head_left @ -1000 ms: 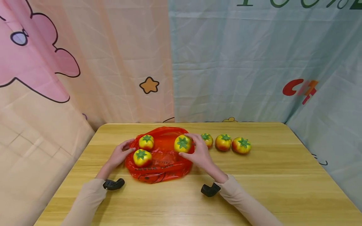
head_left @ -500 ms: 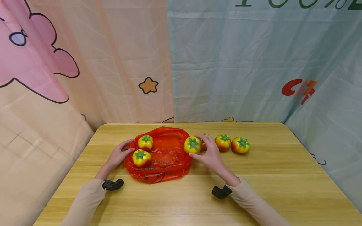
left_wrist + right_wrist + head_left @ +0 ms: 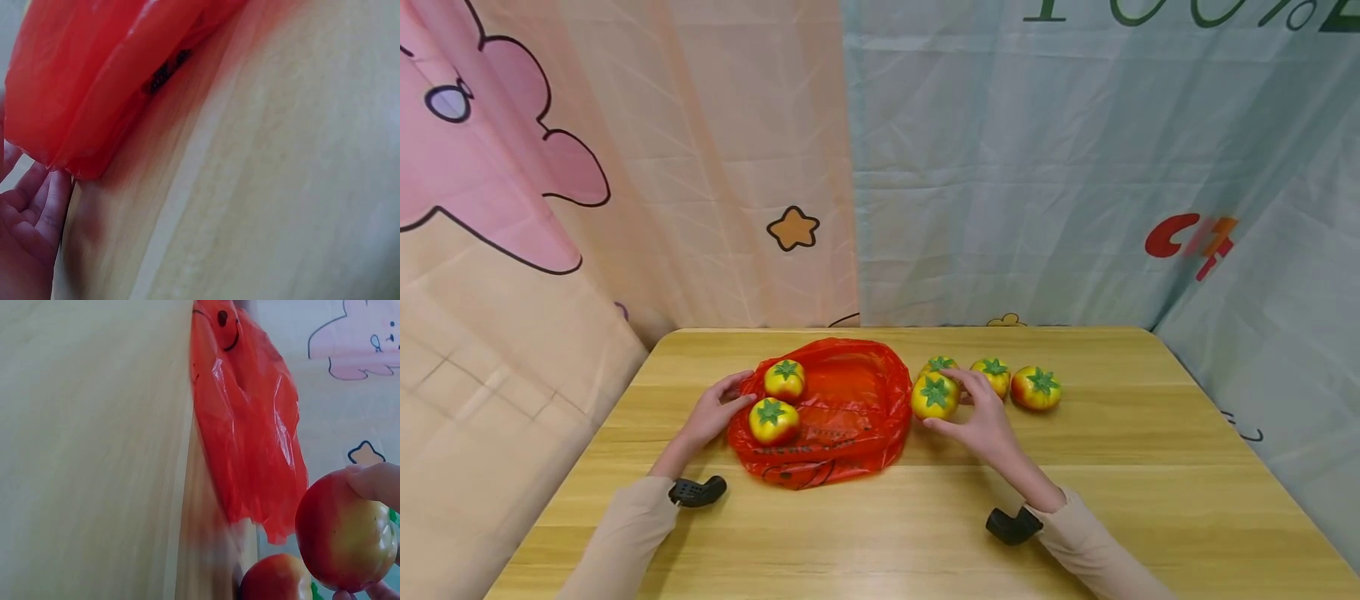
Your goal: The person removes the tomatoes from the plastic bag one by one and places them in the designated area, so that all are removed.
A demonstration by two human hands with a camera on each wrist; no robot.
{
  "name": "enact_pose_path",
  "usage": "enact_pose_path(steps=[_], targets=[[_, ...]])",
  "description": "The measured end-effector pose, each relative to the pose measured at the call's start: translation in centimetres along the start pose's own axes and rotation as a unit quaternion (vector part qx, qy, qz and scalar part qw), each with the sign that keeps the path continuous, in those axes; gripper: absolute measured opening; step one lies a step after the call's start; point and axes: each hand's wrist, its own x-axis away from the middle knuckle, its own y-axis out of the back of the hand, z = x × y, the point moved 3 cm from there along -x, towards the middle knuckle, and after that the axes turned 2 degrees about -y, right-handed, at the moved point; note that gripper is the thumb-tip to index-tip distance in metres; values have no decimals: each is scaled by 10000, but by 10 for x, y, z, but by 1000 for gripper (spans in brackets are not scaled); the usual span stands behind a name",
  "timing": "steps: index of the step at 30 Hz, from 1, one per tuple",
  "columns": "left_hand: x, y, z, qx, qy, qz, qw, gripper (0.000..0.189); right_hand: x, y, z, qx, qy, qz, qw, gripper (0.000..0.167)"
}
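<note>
My right hand (image 3: 988, 421) pinches a yellow-and-red tomato (image 3: 936, 395) with a green star-shaped top, just right of a red plastic bag (image 3: 850, 408). The right wrist view shows the same tomato (image 3: 340, 534) held by thumb and fingers, beside the bag (image 3: 250, 419). My left hand (image 3: 709, 415) rests at the bag's left edge, thumb and fingers apart. In the left wrist view its fingers (image 3: 53, 209) touch the bag (image 3: 94, 81). Two tomatoes sit at the bag's left side, one farther back (image 3: 785, 381) and one nearer (image 3: 774, 422).
Behind the held tomato, a partly hidden tomato (image 3: 938, 365) starts a row on the wooden table (image 3: 850, 533). A second tomato (image 3: 992, 377) and a third tomato (image 3: 1036, 388) continue it to the right. A printed curtain (image 3: 1000, 183) hangs past the table's far edge.
My right hand has carried its tomato rightward, from over the bag's right side to just outside it, near the row. My left hand and the bag stay in place.
</note>
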Motion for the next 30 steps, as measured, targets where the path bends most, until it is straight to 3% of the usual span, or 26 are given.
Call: enact_pose_path(steps=[13,30], targets=[[1,0,-1,-38,-22,-63,10000,56,7,9,-13,114,-163,245,9995,67],[-2,-1,7,57,-26,-63,10000,55,15,2,-25,263,-417,475,9977,67]])
